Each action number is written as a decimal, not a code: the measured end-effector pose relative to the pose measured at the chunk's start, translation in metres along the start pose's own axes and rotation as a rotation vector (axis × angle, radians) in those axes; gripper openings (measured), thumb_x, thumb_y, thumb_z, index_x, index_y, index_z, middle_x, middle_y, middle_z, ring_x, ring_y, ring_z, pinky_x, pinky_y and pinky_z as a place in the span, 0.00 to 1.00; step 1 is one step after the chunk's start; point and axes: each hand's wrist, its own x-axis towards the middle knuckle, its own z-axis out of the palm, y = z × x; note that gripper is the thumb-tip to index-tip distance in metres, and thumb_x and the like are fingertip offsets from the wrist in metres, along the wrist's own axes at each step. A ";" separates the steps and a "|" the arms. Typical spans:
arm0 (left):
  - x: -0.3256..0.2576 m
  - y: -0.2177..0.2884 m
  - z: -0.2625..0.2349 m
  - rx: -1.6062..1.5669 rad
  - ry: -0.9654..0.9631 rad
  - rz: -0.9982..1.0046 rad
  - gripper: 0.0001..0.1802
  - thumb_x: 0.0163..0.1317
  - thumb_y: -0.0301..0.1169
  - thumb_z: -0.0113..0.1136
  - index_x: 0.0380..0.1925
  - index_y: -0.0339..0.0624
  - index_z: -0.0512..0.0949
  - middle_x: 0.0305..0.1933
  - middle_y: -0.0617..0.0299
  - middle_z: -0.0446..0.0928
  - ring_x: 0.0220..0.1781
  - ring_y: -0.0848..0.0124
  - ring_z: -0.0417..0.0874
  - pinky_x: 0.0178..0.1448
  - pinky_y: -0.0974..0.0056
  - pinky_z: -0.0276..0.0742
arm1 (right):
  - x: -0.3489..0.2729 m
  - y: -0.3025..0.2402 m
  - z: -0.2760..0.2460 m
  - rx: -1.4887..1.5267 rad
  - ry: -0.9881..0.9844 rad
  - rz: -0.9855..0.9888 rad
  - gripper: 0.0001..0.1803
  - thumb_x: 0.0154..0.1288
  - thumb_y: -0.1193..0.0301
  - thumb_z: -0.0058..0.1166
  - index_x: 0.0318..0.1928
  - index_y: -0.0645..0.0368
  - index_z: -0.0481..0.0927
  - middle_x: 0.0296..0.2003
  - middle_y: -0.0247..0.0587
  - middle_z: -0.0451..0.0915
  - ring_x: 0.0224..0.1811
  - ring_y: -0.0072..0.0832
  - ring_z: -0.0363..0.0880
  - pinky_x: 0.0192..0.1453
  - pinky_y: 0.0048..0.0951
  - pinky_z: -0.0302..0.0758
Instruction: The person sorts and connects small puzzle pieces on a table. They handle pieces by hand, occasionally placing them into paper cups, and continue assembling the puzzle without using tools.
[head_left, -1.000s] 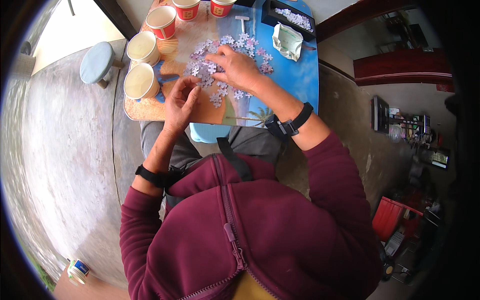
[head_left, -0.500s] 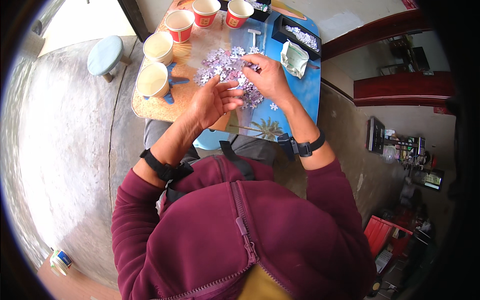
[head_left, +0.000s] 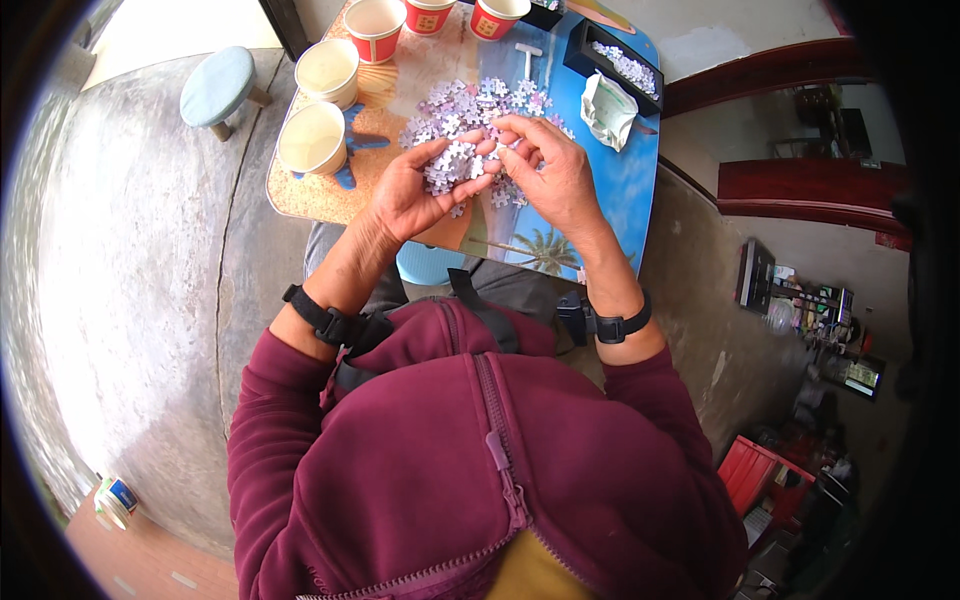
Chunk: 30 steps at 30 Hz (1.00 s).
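A heap of pale lilac jigsaw puzzle pieces (head_left: 450, 168) lies in the palm of my left hand (head_left: 412, 195), which is turned up and cupped over the table's near part. Close to its fingertips is my right hand (head_left: 553, 172), thumb and fingers drawn together on what looks like a puzzle piece (head_left: 503, 149), mostly hidden by the fingers. Beyond and beneath both hands, a loose pile of puzzle pieces (head_left: 457, 105) spreads across the picture-printed table (head_left: 400, 90).
Paper cups (head_left: 312, 138) line the table's left and far sides. At the far right are a black tray of pieces (head_left: 625, 65), a crumpled pale packet (head_left: 607, 110) and a white T-shaped tool (head_left: 528, 60). A blue stool (head_left: 218, 88) stands on the floor at left.
My left hand, earlier tilted beside the pile with its palm bare, now carries a heap of pieces. The right hand has moved slightly nearer me, and the view has shifted a little.
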 end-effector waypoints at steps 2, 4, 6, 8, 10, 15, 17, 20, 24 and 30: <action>-0.007 0.003 -0.006 0.036 0.037 0.001 0.24 0.74 0.37 0.33 0.62 0.30 0.62 0.61 0.43 0.69 0.62 0.49 0.72 0.66 0.48 0.71 | -0.004 0.002 0.000 -0.021 -0.020 -0.049 0.14 0.57 0.79 0.56 0.45 0.58 0.80 0.33 0.35 0.80 0.34 0.25 0.80 0.35 0.26 0.78; -0.011 0.006 -0.012 0.018 0.042 0.012 0.24 0.75 0.37 0.33 0.61 0.30 0.62 0.61 0.43 0.69 0.63 0.49 0.72 0.66 0.48 0.71 | -0.003 0.003 0.008 -0.041 -0.060 -0.090 0.13 0.56 0.78 0.57 0.44 0.56 0.81 0.32 0.35 0.81 0.36 0.28 0.79 0.39 0.28 0.77; -0.014 0.011 -0.018 -0.071 0.024 0.005 0.24 0.75 0.38 0.35 0.61 0.30 0.61 0.62 0.43 0.67 0.63 0.49 0.71 0.67 0.46 0.70 | 0.001 0.006 0.017 -0.115 -0.048 -0.202 0.13 0.53 0.76 0.58 0.42 0.54 0.82 0.33 0.34 0.80 0.39 0.34 0.77 0.45 0.32 0.75; -0.016 0.016 -0.023 -0.116 0.055 -0.003 0.24 0.75 0.39 0.35 0.61 0.31 0.61 0.64 0.43 0.65 0.65 0.48 0.69 0.68 0.45 0.68 | 0.003 0.008 0.025 -0.211 -0.018 -0.269 0.14 0.52 0.75 0.59 0.42 0.52 0.82 0.34 0.34 0.79 0.40 0.35 0.76 0.46 0.34 0.74; -0.018 0.017 -0.025 -0.189 -0.083 -0.020 0.26 0.75 0.40 0.33 0.63 0.30 0.58 0.65 0.41 0.64 0.67 0.45 0.66 0.69 0.44 0.67 | 0.003 0.010 0.031 -0.255 0.003 -0.299 0.15 0.50 0.74 0.61 0.41 0.52 0.82 0.35 0.34 0.77 0.41 0.36 0.74 0.46 0.35 0.74; -0.016 0.017 -0.023 -0.101 -0.105 -0.024 0.27 0.75 0.41 0.30 0.64 0.30 0.57 0.65 0.39 0.62 0.68 0.44 0.64 0.67 0.46 0.69 | -0.003 0.010 0.037 -0.280 0.047 -0.284 0.15 0.48 0.73 0.64 0.40 0.53 0.81 0.35 0.34 0.76 0.42 0.36 0.72 0.48 0.35 0.72; -0.016 0.018 -0.023 -0.088 -0.135 -0.033 0.27 0.76 0.41 0.30 0.65 0.30 0.57 0.65 0.40 0.63 0.68 0.45 0.65 0.65 0.48 0.72 | -0.006 0.009 0.040 -0.291 0.051 -0.242 0.14 0.47 0.72 0.65 0.38 0.54 0.80 0.35 0.34 0.76 0.42 0.37 0.72 0.49 0.36 0.72; -0.015 0.018 -0.026 -0.089 -0.151 -0.053 0.27 0.76 0.41 0.30 0.65 0.31 0.58 0.65 0.40 0.64 0.67 0.47 0.66 0.63 0.50 0.75 | -0.007 0.009 0.044 -0.330 0.075 -0.212 0.16 0.46 0.71 0.66 0.38 0.54 0.80 0.35 0.35 0.76 0.41 0.37 0.71 0.49 0.35 0.71; -0.016 0.018 -0.027 -0.033 -0.071 -0.019 0.27 0.75 0.40 0.31 0.65 0.31 0.59 0.64 0.42 0.65 0.66 0.49 0.68 0.61 0.52 0.77 | -0.006 0.010 0.050 -0.348 0.083 -0.183 0.15 0.45 0.70 0.67 0.35 0.57 0.78 0.35 0.38 0.74 0.43 0.39 0.71 0.49 0.38 0.71; -0.017 0.017 -0.021 0.019 -0.045 -0.008 0.26 0.75 0.40 0.33 0.64 0.31 0.59 0.63 0.43 0.66 0.64 0.50 0.71 0.64 0.50 0.74 | -0.007 0.012 0.045 -0.269 0.080 -0.200 0.14 0.49 0.73 0.64 0.39 0.57 0.80 0.33 0.37 0.77 0.38 0.35 0.73 0.45 0.35 0.72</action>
